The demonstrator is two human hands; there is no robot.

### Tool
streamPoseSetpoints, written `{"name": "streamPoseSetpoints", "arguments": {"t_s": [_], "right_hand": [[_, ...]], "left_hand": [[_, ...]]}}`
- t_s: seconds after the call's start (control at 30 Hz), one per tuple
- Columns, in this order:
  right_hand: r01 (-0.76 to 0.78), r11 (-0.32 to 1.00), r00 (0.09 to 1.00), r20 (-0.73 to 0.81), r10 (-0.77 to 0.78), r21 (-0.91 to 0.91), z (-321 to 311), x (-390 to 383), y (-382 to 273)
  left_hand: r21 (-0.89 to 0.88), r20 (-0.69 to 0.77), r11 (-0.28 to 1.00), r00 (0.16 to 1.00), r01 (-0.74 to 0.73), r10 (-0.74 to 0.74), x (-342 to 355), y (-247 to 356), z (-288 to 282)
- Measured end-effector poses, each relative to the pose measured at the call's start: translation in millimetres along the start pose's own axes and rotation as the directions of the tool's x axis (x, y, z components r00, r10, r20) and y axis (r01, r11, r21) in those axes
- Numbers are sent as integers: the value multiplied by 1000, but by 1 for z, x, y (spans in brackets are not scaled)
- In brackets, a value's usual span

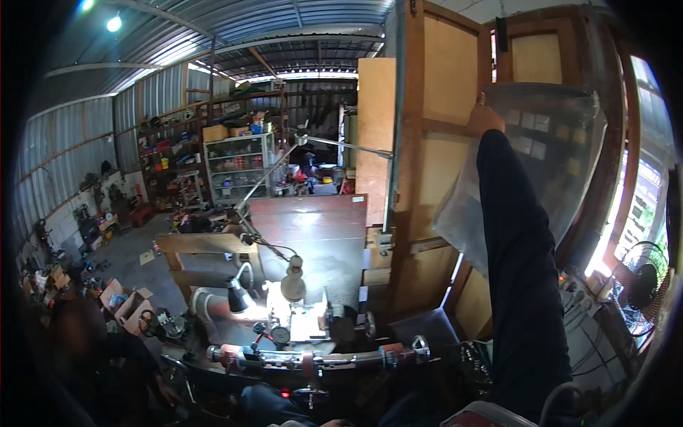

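My right arm in a dark sleeve reaches up on the right. At its end my right hand (pixel 487 119) is closed at the upper left edge of a large, cloudy clear plastic sheet (pixel 530 167). The sheet hangs in front of wooden panelled doors (pixel 447 71), and pale rectangles show through it. Of my left hand (pixel 333 423) only a skin-toned sliver seems to show at the lower edge, with its fingers hidden. Before me stands a machine with a long metal slide (pixel 331 359), handwheels and a round dial gauge (pixel 281 334), brightly lit by a work lamp (pixel 293 281).
At the lower left sits another person, whose hand (pixel 169 395) hangs low. Behind are a cardboard box (pixel 131 309), a glass-fronted cabinet (pixel 238 167) and cluttered shelves. A jointed lamp arm (pixel 341 144) crosses above the machine. On the right stands a black fan (pixel 642 286).
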State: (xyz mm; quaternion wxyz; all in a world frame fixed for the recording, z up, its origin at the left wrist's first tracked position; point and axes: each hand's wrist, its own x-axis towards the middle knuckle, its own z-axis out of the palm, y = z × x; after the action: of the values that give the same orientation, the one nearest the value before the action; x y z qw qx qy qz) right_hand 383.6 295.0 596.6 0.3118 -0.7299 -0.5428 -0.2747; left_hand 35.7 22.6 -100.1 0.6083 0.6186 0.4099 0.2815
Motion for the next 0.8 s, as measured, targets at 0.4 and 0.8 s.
{"name": "streamPoseSetpoints", "arguments": {"t_s": [0.4,0.8], "right_hand": [[15,995,1000,-25,-18,-102,24,11,40],[238,773,971,133,-198,-588,-103,-108,353]], "left_hand": [[160,196,986,978,39,-70,-9,-24,-7],[323,404,917,841,236,-359,-39,31,38]]}}
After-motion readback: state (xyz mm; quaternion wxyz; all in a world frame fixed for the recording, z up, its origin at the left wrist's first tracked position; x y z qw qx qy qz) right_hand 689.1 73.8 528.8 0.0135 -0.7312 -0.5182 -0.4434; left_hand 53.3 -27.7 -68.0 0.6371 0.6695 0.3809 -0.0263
